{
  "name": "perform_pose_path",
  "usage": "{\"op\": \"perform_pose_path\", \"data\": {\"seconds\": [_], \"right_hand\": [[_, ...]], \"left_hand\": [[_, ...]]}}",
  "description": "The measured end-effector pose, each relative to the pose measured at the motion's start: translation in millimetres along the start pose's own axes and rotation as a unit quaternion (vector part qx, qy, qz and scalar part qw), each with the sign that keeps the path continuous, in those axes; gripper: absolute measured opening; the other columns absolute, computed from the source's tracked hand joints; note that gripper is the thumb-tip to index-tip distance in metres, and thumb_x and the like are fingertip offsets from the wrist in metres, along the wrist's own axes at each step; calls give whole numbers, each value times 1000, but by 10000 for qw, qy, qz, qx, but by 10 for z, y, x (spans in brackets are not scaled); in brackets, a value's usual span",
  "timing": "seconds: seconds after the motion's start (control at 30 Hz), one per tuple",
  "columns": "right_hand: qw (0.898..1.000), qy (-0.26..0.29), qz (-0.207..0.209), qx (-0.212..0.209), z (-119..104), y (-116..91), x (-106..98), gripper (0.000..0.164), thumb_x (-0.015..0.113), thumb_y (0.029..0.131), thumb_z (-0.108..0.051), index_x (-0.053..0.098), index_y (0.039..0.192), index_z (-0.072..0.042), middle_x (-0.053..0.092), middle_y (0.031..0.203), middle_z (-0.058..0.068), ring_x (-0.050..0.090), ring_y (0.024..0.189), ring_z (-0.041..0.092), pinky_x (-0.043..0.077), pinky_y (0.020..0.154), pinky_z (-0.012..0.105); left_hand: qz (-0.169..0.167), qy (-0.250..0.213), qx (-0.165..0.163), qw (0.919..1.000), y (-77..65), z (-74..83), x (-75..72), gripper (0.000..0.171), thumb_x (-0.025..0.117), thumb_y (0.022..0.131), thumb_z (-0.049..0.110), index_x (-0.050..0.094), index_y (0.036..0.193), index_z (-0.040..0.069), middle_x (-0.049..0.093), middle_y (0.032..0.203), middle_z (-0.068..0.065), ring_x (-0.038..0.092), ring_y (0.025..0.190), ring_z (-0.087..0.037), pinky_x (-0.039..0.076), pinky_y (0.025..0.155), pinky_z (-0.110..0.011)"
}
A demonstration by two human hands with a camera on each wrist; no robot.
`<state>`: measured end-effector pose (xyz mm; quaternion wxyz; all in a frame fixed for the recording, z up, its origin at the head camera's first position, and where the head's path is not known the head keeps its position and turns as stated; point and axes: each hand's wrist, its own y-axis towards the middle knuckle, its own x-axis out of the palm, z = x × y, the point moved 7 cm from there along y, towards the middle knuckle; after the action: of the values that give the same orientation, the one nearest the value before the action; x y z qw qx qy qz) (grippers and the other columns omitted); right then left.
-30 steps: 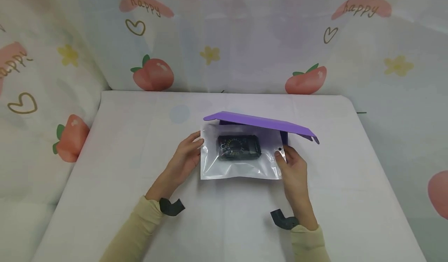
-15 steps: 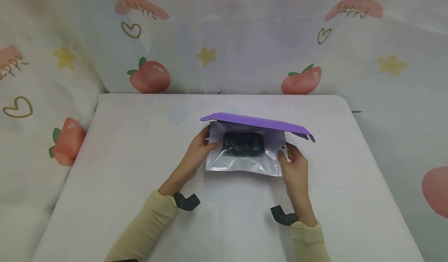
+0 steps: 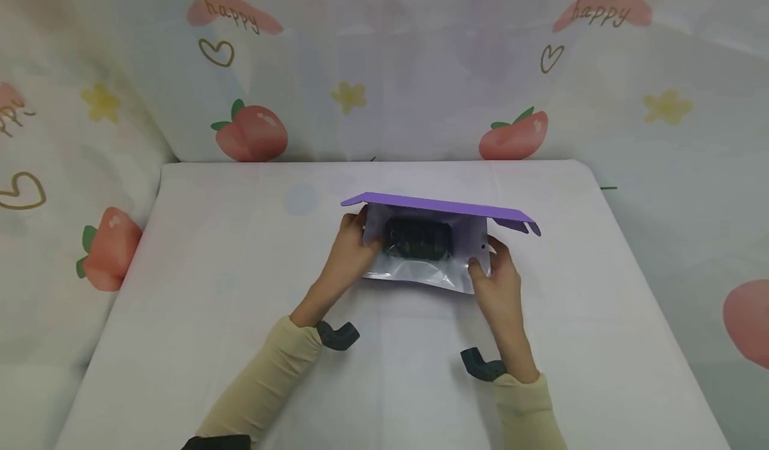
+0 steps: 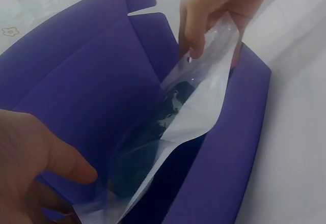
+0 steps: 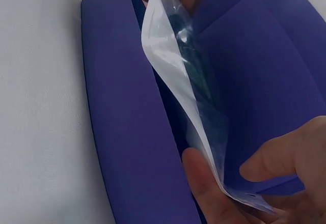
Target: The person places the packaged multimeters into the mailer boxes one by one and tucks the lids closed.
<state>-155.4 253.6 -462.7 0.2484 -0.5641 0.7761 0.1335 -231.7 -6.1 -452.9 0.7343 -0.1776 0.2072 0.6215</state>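
A zip pouch (image 3: 426, 275) with a clear front and white back holds a dark multimeter (image 3: 417, 239). It tilts into an open purple box (image 4: 226, 142), under the raised purple lid (image 3: 444, 206). My left hand (image 3: 353, 246) holds the pouch's left end, its thumb over the clear front. At the other end, my right hand (image 3: 500, 280) pinches the edge beside the small hole. In the right wrist view, the pouch's white edge (image 5: 168, 63) runs along the inside of the box's front wall (image 5: 119, 96). The box's inside is mostly hidden behind the pouch.
The box stands on a white-covered table (image 3: 240, 250). Behind the table hangs a patterned curtain (image 3: 420, 69) with peaches and hearts. Each wrist wears a dark curved mount, the left one (image 3: 338, 336) and the right one (image 3: 482, 364).
The pouch has moved back and down, farther under the lid. My left hand has shifted right and away from me, its thumb coming over the pouch. My right hand has moved only slightly.
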Motion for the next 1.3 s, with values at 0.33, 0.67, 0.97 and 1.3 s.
{"op": "perform_pose_path", "data": {"seconds": [0.33,0.67,0.97,1.3], "right_hand": [[9997,-159,18,-162,-21,46,36,59,54,102,-10,38,158,-2,50,155,29,50,144,45,38,119,61],[9962,-782,-197,-321,-56,107,72,61,49,101,-7,33,159,4,39,162,29,39,151,46,35,123,59],[9817,-1626,94,-990,-159,142,93,55,46,95,4,45,149,13,52,143,39,56,128,54,50,101,65],[9628,-1903,967,-1658,-226,120,64,38,49,93,7,66,127,12,68,116,35,65,102,53,53,88,61]], "left_hand": [[371,683,695,9945,-33,50,74,59,63,91,1,52,148,-7,56,138,-29,59,128,-41,51,108,-53],[762,1960,1289,9691,-138,145,149,37,66,94,4,68,131,-1,65,126,-29,58,113,-46,51,94,-53],[1026,2950,1771,9333,-207,178,243,34,66,95,11,70,127,1,71,130,-19,64,111,-43,58,82,-54],[856,3009,1565,9368,-259,151,279,28,66,96,9,73,122,4,72,125,-19,65,112,-44,59,82,-56]]}}
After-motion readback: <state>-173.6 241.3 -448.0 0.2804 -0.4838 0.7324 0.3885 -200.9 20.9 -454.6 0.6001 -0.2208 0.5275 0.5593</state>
